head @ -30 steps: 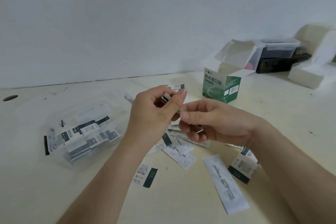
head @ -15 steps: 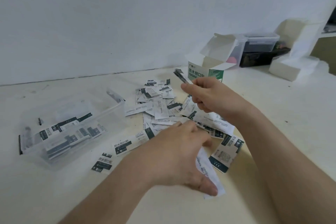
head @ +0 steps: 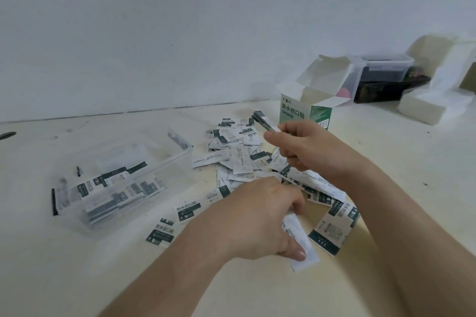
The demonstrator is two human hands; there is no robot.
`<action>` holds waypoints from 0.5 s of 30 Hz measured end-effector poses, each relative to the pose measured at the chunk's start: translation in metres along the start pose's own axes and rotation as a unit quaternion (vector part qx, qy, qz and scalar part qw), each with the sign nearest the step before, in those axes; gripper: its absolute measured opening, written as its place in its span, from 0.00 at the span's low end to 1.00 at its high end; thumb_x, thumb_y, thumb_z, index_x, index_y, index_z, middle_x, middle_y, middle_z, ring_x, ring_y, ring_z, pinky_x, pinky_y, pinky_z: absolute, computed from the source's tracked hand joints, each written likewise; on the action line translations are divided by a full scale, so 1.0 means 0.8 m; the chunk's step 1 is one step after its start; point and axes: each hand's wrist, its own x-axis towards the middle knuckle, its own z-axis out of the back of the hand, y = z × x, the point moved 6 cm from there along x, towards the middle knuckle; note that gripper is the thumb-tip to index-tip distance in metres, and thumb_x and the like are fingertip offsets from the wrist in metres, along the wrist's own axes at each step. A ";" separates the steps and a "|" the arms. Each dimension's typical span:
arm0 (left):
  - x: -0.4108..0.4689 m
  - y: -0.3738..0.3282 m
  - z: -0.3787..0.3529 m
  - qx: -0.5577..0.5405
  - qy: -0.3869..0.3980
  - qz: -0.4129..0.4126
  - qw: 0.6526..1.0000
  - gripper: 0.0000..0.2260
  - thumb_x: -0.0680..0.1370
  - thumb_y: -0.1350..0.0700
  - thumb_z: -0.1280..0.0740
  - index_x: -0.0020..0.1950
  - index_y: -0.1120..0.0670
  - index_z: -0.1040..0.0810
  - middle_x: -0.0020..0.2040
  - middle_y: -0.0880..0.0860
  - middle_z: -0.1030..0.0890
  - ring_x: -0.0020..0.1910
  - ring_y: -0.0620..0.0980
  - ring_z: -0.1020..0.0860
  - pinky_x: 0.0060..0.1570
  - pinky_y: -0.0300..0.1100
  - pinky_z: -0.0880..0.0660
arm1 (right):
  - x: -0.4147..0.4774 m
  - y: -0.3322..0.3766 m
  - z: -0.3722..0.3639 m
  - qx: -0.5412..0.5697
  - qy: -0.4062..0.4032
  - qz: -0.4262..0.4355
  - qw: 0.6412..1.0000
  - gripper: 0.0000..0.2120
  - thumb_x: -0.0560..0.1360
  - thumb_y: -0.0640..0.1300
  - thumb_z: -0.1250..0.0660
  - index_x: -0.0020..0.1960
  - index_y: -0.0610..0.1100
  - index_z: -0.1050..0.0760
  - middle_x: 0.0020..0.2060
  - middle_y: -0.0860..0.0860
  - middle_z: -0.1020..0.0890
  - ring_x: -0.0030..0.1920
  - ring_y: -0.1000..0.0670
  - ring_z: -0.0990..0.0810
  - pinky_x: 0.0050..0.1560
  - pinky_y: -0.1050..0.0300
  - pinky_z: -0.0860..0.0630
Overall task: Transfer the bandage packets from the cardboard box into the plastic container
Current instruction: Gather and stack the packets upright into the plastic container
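Reaching down to the table [head: 77, 278], the left hand [head: 260, 216] pinches a long white packet [head: 302, 249] under its thumb, having dropped from the right hand [head: 304, 147] since 1 s ago. That right hand grips a stack of packets [head: 265, 119] just near of the cardboard box [head: 306, 113]; the plastic container [head: 177, 159] sits left.

The right hand [head: 304, 147] pinches a thin stack of packets [head: 264, 119] above the scattered packets [head: 237, 154] on the worktop [head: 77, 265]. The left hand [head: 257, 219] grips a white packet [head: 302, 249] lying nearer. A plastic container [head: 164, 170] sits left, the open cardboard box [head: 296, 110] behind.
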 end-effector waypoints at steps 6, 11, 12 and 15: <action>0.001 0.008 0.000 -0.035 -0.021 -0.039 0.998 0.12 0.69 0.43 0.25 0.44 0.42 0.27 0.47 0.42 0.31 0.47 0.41 0.32 0.45 0.36 0.33 | -0.003 -0.004 -0.005 0.090 0.030 -0.031 0.995 0.12 0.77 0.51 0.34 0.46 0.41 0.26 0.29 0.50 0.34 0.27 0.53 0.37 0.28 0.62 0.42; -0.008 0.024 0.049 -0.242 -0.157 -0.030 0.957 0.06 0.74 0.46 0.29 0.39 0.46 0.20 0.37 0.44 0.22 0.33 0.41 0.24 0.36 0.42 0.26 | -0.007 -0.005 -0.019 0.218 0.072 -0.090 0.969 0.14 0.78 0.53 0.37 0.46 0.42 0.24 0.32 0.48 0.24 0.30 0.51 0.27 0.32 0.59 0.31; -0.012 0.028 0.061 -0.255 -0.195 -0.028 0.947 0.05 0.76 0.47 0.31 0.41 0.46 0.21 0.33 0.45 0.22 0.28 0.42 0.26 0.30 0.40 0.28 | -0.009 -0.004 -0.024 0.241 0.097 -0.100 0.961 0.14 0.78 0.53 0.37 0.46 0.41 0.24 0.34 0.46 0.22 0.31 0.51 0.25 0.33 0.59 0.29; -0.021 0.039 0.078 -0.126 -0.254 -0.035 0.958 0.05 0.77 0.46 0.33 0.43 0.44 0.25 0.36 0.44 0.22 0.32 0.41 0.26 0.33 0.40 0.29 | -0.018 -0.002 -0.040 0.261 0.184 -0.123 0.940 0.17 0.79 0.53 0.39 0.49 0.39 0.21 0.40 0.42 0.18 0.37 0.47 0.18 0.38 0.56 0.21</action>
